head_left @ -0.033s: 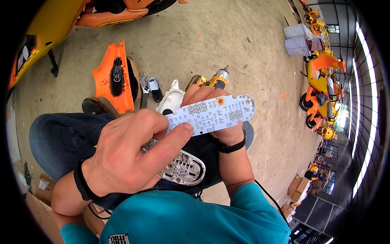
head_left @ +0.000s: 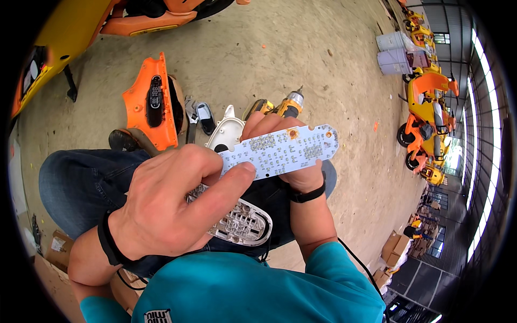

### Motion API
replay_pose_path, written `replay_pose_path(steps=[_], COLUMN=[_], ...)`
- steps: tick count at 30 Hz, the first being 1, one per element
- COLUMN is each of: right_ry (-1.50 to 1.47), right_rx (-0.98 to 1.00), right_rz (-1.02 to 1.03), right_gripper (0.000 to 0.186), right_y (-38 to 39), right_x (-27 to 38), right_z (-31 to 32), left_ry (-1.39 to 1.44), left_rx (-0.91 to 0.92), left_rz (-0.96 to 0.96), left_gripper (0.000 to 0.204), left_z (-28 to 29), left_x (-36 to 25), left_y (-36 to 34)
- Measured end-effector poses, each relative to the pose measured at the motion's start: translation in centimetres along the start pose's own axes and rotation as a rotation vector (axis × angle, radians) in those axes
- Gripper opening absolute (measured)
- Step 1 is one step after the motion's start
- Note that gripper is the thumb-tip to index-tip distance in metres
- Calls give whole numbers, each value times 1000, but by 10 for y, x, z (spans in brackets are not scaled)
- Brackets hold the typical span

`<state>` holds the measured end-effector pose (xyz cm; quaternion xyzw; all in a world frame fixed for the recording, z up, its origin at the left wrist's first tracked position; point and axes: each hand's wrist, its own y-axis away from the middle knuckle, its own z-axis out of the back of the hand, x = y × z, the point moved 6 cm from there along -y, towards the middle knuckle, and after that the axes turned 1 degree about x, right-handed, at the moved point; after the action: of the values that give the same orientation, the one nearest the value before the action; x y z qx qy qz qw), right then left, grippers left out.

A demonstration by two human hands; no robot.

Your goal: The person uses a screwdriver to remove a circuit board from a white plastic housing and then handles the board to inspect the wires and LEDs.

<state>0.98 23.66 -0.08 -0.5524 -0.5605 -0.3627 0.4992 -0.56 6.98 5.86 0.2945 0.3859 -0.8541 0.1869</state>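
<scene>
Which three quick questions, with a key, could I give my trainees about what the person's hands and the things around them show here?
1. True or false: the adjustable wrench lies nearer the orange panel than the power drill does.
2. Choose one. The left hand and right hand both hold:
a) the adjustable wrench
b) a pale circuit board
c) the power drill
3. Short answer: what colour is the stain near the board's upper edge?

Key: 1 true; 2 b; 3 orange-brown.
</scene>
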Motion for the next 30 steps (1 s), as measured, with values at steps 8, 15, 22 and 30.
replay_pose_path(steps=[8, 15, 22, 30], right_ry=[-84, -57, -106, -106], right_rx=[58, 31, 23, 74], right_rz=[33, 48, 45, 64], right_gripper=[18, 20, 17, 17], right_y=[3, 1, 1, 2], right_x=[-4, -5, -4, -6], right_z=[6, 5, 4, 5], left_ry=[-21, -10, -13, -1], left_rx=[110, 89, 54, 102], left_rz=[-12, -25, -56, -15], left_gripper=[57, 58, 58, 59], left_z=[-3, -3, 0, -4], left_x=[3, 4, 2, 4], left_y=[4, 7, 6, 6])
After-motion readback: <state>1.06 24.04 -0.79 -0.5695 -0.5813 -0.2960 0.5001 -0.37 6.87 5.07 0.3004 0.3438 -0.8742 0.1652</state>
